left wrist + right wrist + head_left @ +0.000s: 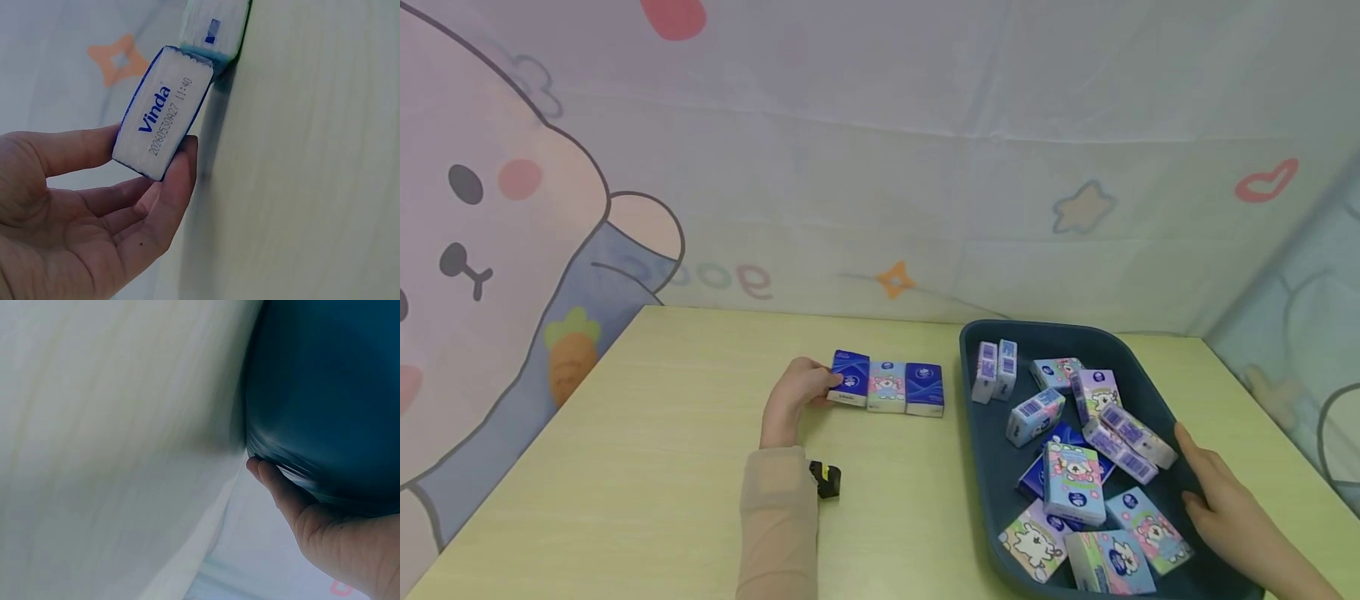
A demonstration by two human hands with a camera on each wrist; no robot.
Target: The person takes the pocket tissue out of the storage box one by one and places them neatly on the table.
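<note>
Three small tissue packs form a row on the table: a dark blue pack (851, 377) at the left end, a pastel cartoon pack (887, 385) in the middle, and another dark blue pack (924, 388) on the right. My left hand (797, 392) pinches the left blue pack between thumb and fingers. Its white end, printed "Vinda" (164, 115), faces the left wrist camera, close beside the pastel pack. At the right, my right hand (1232, 508) holds the side rim of a dark teal tray (981, 467), thumb on the inner side. Fingertips (265, 469) show against its outer wall.
Several tissue packs lie jumbled in the tray, among them a pastel pack (1075, 483) on top of blue ones and two upright packs (985, 372) in the far left corner. Behind the table (647, 467) hangs a printed cloth (880, 167).
</note>
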